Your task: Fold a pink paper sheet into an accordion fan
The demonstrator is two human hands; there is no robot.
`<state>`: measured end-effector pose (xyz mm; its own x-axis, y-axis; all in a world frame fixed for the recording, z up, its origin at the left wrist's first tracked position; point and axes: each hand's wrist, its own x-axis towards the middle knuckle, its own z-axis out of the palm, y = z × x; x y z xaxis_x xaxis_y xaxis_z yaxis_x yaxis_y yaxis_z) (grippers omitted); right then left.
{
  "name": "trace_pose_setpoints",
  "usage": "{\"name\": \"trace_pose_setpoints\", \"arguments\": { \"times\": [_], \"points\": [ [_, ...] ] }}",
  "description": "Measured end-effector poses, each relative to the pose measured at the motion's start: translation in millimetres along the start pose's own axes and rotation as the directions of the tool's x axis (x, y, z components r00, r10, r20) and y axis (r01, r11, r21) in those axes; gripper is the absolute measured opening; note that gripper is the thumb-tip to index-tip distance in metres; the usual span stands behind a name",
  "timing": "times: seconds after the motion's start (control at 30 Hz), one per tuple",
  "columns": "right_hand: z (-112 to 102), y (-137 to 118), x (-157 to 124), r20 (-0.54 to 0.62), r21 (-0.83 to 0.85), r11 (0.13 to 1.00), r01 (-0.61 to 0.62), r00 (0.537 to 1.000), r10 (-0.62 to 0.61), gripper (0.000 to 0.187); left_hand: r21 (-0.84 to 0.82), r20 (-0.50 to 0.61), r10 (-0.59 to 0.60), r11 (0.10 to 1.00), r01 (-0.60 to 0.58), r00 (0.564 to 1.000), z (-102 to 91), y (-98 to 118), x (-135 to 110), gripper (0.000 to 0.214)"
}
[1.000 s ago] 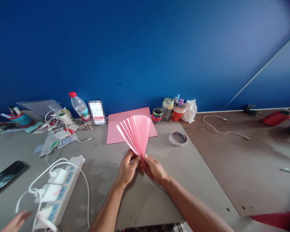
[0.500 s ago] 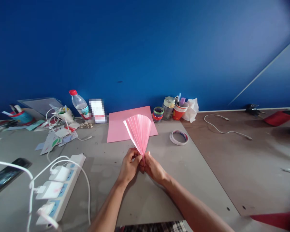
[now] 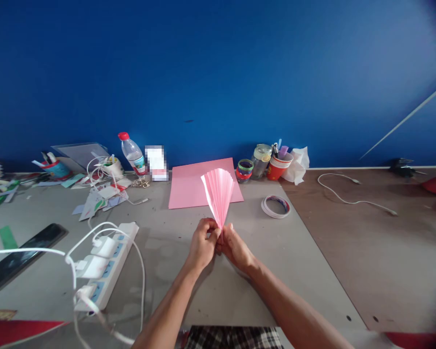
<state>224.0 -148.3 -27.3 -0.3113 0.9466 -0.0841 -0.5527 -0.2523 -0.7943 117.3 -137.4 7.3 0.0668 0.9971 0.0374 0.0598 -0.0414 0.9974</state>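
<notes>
A pleated pink paper fan (image 3: 220, 194) stands upright over the table, spread at the top and pinched narrow at its base. My left hand (image 3: 204, 244) grips the base from the left, thumb against the folds. From the right, my right hand (image 3: 237, 247) closes round the same base, so the lowest part of the fan is hidden by fingers. Behind the fan, a stack of pink paper (image 3: 189, 186) lies on the table near the blue wall. To the right of it rests a roll of white tape (image 3: 276, 207).
On the left lie a white power strip (image 3: 111, 266) with plugged-in chargers and cables, and a black phone (image 3: 25, 257). Along the wall stand a bottle (image 3: 132, 154), a glass jar (image 3: 261, 161) and red paper cups (image 3: 279, 167). A white cable (image 3: 349, 196) curls at right.
The camera view has turned slightly left, so the scene sits further right. The fan's spread looks a little narrower. Both hands keep their hold on its base.
</notes>
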Motion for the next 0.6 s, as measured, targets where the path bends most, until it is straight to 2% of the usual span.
{"name": "trace_pose_setpoints", "arguments": {
  "times": [0.33, 0.53, 0.6],
  "points": [
    [-1.1, 0.3, -0.3, 0.020, -0.057, 0.997, 0.057, 0.998, -0.056, 0.057, -0.025, -0.017, -0.006, 1.000, 0.006, 1.000, 7.0, 0.0, -0.7, 0.013],
    [-4.6, -1.2, 3.5, 0.015, -0.030, 0.993, 0.112, 0.994, -0.111, 0.058, -0.176, 0.161, -0.052, 0.981, 0.080, 0.986, 6.4, -1.7, 4.5, 0.018],
    [-4.3, -2.2, 4.3, 0.007, -0.011, 0.992, 0.129, 0.992, -0.129, 0.058, -0.228, 0.191, -0.054, 0.969, 0.098, 0.980, 6.0, -2.0, 5.7, 0.017]
  ]
}}
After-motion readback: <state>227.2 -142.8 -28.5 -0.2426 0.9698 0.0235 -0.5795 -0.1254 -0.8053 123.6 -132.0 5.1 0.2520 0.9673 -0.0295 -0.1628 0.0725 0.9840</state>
